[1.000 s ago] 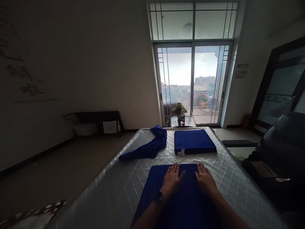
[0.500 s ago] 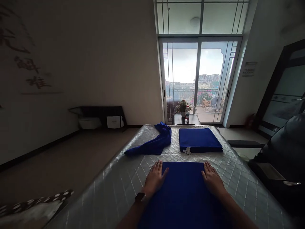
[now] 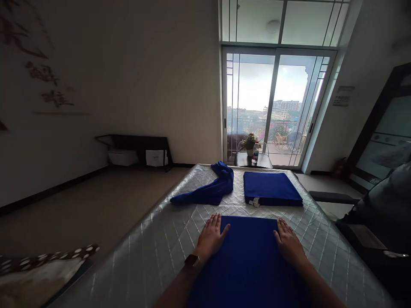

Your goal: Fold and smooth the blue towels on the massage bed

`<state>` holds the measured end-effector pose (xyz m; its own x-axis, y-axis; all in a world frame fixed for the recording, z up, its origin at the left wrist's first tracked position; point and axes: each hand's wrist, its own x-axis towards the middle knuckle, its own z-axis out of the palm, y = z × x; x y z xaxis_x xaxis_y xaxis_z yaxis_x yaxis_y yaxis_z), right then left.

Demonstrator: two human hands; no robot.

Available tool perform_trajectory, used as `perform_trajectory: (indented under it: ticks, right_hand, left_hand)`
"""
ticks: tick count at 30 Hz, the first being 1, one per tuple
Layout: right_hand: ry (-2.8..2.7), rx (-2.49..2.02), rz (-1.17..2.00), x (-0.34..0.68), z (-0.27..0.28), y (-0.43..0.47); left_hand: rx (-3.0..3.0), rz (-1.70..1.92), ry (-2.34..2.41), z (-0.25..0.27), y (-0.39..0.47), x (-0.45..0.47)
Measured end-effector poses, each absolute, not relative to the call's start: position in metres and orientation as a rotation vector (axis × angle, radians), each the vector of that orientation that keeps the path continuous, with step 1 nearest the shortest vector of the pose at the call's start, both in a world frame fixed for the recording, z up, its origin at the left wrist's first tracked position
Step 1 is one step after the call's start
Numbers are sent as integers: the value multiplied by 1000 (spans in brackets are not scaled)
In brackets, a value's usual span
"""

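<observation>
Vs 1 s ago, L hand [image 3: 212, 237] has shifted outward from atop near blue cloth [image 3: 250, 252] to its L edge; R hand [image 3: 289, 246] at R edge, approx. same spot. Silver quilted surface [image 3: 154, 252] under fingers [image 3: 215, 222]. Near cloth, folded, lies btwn hands; fingers straight, laid flat at its edges. Folded blue stack [image 3: 271, 186] beyond R fingers; crumpled blue cloth [image 3: 220, 186] beyond L fingers. Watch [image 3: 192, 260] behind L fingers.

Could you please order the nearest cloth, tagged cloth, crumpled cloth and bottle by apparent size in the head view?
1. Nearest cloth, its closeness helping
2. Tagged cloth and crumpled cloth: too alike to rank
3. Bottle
</observation>
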<state>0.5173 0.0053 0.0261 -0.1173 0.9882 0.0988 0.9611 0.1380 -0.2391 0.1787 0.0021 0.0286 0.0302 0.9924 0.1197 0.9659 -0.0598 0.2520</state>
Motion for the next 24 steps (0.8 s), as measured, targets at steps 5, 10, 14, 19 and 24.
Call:
perform_trajectory:
  ticks: [5, 10, 14, 19, 24]
  right_hand:
    - [-2160, -1923, 171, 517, 26, 5]
    - [-2159, -1937, 173, 517, 27, 6]
    - [-2173, -1930, 145, 516, 29, 5]
    - [-2168, -1934, 46, 512, 35, 0]
    - [-2187, -1895, 101, 511, 40, -1]
  left_hand:
    - [2185, 423, 2092, 28, 2, 179]
    - [2187, 404, 2101, 26, 3, 180]
    - [2198, 413, 2097, 22, 6, 178]
    - [2224, 422, 2098, 19, 6, 176]
    - [2244, 427, 2089, 21, 5, 177]
